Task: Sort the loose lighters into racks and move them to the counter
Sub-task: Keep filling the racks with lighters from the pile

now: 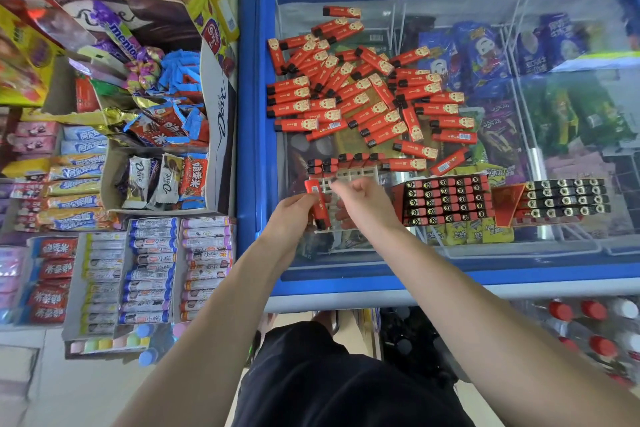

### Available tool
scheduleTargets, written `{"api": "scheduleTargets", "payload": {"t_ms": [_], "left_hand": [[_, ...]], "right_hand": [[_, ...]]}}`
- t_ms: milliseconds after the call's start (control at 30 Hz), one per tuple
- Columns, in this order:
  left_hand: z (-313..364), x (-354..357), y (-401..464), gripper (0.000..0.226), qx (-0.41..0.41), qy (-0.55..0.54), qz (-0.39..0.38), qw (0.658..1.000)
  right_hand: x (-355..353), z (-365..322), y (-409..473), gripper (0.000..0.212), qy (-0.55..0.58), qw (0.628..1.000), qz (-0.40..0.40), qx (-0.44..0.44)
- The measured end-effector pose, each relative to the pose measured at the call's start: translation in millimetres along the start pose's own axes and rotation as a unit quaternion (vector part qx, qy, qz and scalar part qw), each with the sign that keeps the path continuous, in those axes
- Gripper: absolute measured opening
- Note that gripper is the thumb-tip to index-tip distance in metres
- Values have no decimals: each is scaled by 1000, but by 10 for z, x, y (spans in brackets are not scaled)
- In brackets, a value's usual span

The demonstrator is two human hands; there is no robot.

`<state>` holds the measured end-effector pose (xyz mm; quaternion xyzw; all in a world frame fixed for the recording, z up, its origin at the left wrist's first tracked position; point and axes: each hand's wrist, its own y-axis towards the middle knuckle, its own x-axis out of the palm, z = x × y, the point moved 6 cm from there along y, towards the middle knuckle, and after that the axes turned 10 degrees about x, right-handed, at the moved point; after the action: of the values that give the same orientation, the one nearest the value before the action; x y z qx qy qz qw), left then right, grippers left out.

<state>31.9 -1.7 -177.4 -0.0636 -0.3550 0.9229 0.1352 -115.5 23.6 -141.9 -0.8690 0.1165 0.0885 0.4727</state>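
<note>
Shop: candy shelves point(104, 253), ice-cream freezer point(254, 114)

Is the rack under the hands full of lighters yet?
Not yet. The rack has lighters only along its far row, other slots look empty, and the left hand holds one lighter over it.

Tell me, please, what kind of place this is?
Most likely a small convenience shop: a glass-topped ice-cream freezer full of wrapped ices, candy display boxes beside it, and loose lighters being sorted on the lid.
</note>
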Motion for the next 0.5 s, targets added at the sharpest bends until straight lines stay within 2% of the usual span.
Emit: {"api": "scheduleTargets", "payload": {"t_ms": [67, 133, 300, 500], "left_hand": [[8, 14, 14, 26, 12, -33, 6, 999], [27, 34, 21, 20, 17, -53, 8, 998], [55, 55, 21, 20, 18, -61, 15, 998], [87, 47, 68, 24, 19, -47, 22, 998]], "right_hand": [[15, 24, -64, 29, -31, 999, -21, -37], [52, 43, -106, 30, -41, 996, -42, -67], [24, 0, -206, 29, -90, 978, -8, -187], [-119, 38, -193, 34, -45, 985, -66, -155]]}}
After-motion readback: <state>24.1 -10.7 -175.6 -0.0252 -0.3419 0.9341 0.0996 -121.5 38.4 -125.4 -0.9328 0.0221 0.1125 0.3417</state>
